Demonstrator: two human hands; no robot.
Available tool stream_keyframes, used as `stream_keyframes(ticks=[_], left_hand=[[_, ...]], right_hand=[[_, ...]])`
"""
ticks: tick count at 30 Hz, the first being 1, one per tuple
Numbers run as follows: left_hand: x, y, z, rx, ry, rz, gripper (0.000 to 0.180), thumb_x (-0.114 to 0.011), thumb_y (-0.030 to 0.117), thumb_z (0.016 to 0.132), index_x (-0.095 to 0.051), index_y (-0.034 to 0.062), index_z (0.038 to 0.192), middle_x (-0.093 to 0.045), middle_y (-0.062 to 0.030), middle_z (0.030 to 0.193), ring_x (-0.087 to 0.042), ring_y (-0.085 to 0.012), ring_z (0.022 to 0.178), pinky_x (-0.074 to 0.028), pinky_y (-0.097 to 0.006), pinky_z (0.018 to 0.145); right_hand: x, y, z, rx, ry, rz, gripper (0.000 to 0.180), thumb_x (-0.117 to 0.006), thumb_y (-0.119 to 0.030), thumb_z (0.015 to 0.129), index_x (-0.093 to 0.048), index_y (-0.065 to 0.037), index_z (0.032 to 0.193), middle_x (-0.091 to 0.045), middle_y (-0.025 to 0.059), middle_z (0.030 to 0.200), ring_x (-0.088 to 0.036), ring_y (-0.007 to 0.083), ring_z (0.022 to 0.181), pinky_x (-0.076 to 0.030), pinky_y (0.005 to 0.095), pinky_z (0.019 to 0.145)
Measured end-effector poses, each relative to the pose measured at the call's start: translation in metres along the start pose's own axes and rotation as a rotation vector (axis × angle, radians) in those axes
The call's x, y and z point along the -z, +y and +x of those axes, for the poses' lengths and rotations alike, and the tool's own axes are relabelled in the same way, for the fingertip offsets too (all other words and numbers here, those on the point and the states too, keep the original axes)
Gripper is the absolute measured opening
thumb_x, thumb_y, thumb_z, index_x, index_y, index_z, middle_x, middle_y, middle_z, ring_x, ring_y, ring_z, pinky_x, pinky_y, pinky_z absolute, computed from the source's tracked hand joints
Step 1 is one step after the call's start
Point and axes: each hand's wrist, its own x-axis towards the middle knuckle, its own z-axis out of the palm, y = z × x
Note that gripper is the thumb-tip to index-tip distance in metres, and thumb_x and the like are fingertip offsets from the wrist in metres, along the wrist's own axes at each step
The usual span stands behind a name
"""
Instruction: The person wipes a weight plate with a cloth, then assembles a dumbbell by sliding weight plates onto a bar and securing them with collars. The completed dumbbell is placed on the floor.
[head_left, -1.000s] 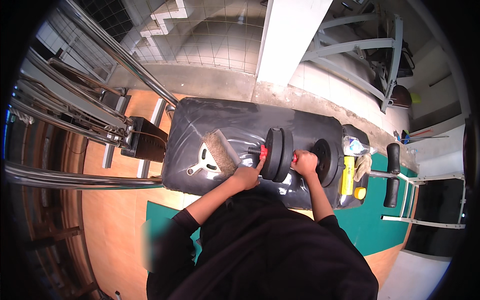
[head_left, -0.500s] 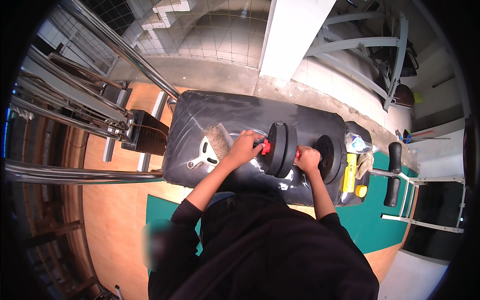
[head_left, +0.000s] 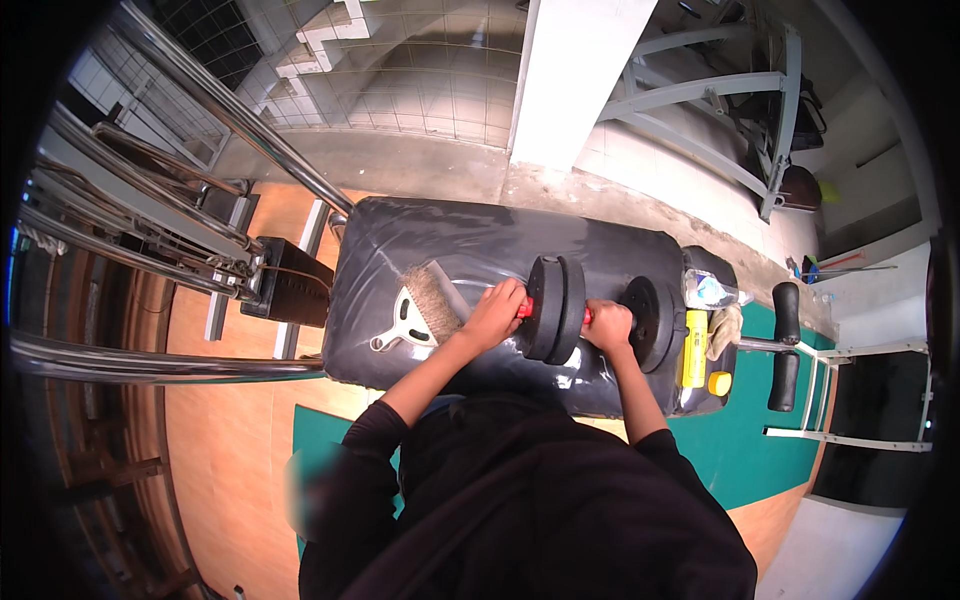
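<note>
A dumbbell with black plates (head_left: 543, 310) rests on a black padded bench (head_left: 430, 225). My right hand (head_left: 608, 326) is wrapped around its handle, between the left plates and another black plate (head_left: 652, 322) to the right. At the dumbbell's left end, my left hand (head_left: 497, 312) is closed around a red screw collar (head_left: 525, 308); the fingers cover most of it. Left of that hand lies a hand brush (head_left: 432, 296) with pale bristles and a white handle, partly over a grey flat piece whose kind I cannot make out.
A yellow bottle (head_left: 694, 350), its yellow cap (head_left: 719, 383), a clear plastic bottle (head_left: 708, 290) and a pale glove (head_left: 725, 330) lie at the bench's right end. Chrome bars (head_left: 170, 360) of a gym machine stand to the left. Black foam rollers (head_left: 788, 315) stick out at the right.
My left fingers have closed further around the red collar, covering more of it. My right hand keeps its grip on the handle. The whole view has shifted slightly.
</note>
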Motion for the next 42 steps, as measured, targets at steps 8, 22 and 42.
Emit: stream_keyframes(ticks=[8,22,42], left_hand=[[-0.004,-0.032,0.032,0.426,-0.227,-0.738,0.034,-0.060,0.025,0.086,-0.057,-0.0035,0.106,-0.063,-0.0140,0.099,-0.059,-0.0184,0.090,-0.046,-0.031,0.082],[0.009,-0.021,0.014,-0.031,-0.101,-0.177,0.039,-0.075,0.025,0.071,-0.057,0.0078,0.102,-0.054,-0.0104,0.106,-0.050,-0.0323,0.105,-0.040,-0.038,0.091],[0.016,0.015,0.032,0.206,-0.285,0.146,0.046,-0.079,0.012,0.060,-0.053,0.0073,0.098,-0.058,-0.0079,0.101,-0.057,-0.0280,0.100,-0.040,-0.044,0.085]], right_hand=[[0.004,-0.001,0.000,-0.005,0.022,0.011,0.027,-0.074,-0.030,0.054,-0.059,-0.011,0.065,-0.061,0.0054,0.067,-0.062,0.0246,0.065,-0.049,0.0371,0.058],[0.002,-0.002,-0.002,0.003,0.034,0.017,0.028,-0.074,-0.031,0.055,-0.059,-0.010,0.066,-0.060,0.0061,0.065,-0.062,0.0254,0.064,-0.049,0.0377,0.057],[0.007,-0.006,-0.001,0.012,0.061,0.057,0.019,-0.062,-0.029,0.060,-0.060,-0.010,0.064,-0.060,0.0084,0.063,-0.061,0.0279,0.062,-0.048,0.0395,0.056]])
